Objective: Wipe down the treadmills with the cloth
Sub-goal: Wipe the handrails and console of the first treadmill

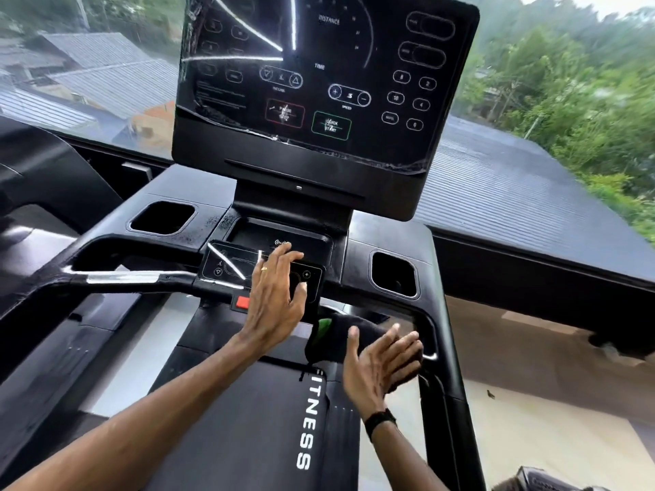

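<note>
Our left hand (274, 295) rests with spread fingers on the small black touch panel (262, 274). Our right hand (381, 359), fingers nearly straight, holds nothing; the dark cloth with green patch (328, 336) hangs on the black treadmill handlebar (430, 334) beside it. Pressing could trigger the keys, we think.

open gap under the crossbar (134, 278), 2 cup wells flanking the console post (294, 203), display (319, 83) blocking ahead
</note>
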